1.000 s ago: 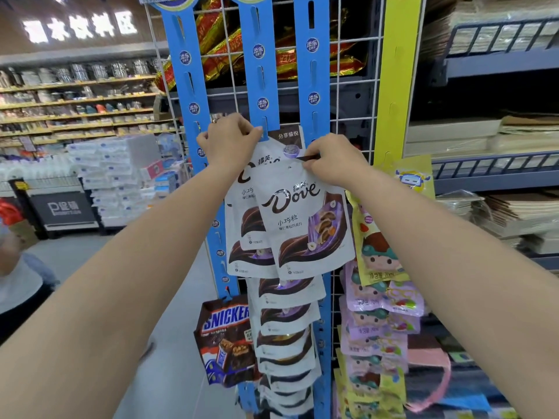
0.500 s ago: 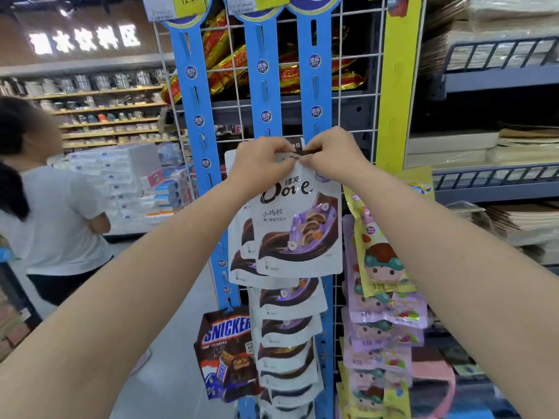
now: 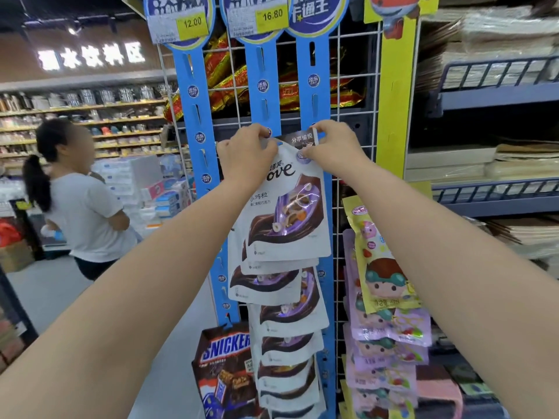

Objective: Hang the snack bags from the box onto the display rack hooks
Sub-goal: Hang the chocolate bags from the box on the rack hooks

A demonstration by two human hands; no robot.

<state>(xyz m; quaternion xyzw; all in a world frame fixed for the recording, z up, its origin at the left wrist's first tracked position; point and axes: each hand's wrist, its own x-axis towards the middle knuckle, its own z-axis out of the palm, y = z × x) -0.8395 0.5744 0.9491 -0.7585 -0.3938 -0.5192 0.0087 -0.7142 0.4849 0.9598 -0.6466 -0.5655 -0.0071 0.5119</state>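
Both hands pinch the top edge of a white Dove bag: the left hand closes on its upper left corner, the right hand on its upper right, fingers folded over the dark header strip. The bag hangs with its long axis upright, top edge up at the hands, printed front facing the camera, bottom edge tilted slightly down to the right. It sits against the middle and right blue hanging strips of the wire display rack, above a column of matching Dove bags that overlap down the strip. A Snickers bag hangs lower left, cartoon candy bags just right. A person in a white shirt stands in the aisle at left.
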